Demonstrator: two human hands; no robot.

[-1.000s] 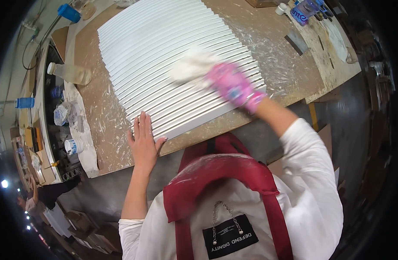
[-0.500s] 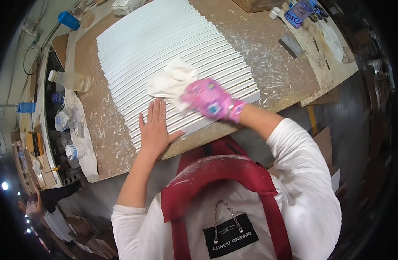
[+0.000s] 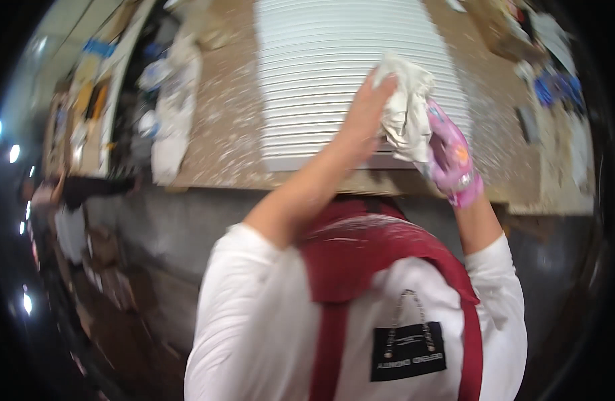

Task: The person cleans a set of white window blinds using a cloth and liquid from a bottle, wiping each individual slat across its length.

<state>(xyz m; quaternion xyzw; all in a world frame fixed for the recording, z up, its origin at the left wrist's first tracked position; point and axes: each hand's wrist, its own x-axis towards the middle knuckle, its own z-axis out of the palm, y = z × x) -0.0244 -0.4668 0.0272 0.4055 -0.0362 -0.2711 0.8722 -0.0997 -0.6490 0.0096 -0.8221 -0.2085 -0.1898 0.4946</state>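
A crumpled white cloth (image 3: 407,110) is held up between my two hands, over the near right part of a white ribbed panel (image 3: 334,87). My bare left hand (image 3: 371,110) grips the cloth's left side, its fingers slightly smeared by motion. In a pink flowered glove, my right hand (image 3: 450,150) closes on the cloth's lower right side. The glove's fingertips are partly hidden by the cloth. Flat on the worktable (image 3: 220,144), the panel has its ribs running left to right and its near edge close to the table's front.
Plastic-wrapped items (image 3: 157,73) and a pale paper sheet (image 3: 170,154) lie along the left side. At the right are a dark grey block (image 3: 527,125), a blue bottle (image 3: 555,89) and a cardboard box (image 3: 498,30). A person (image 3: 80,190) is far left.
My left hand has come off the panel and taken hold of the cloth. My right hand has lifted the cloth from the ribs. The whole view has turned and shifted.
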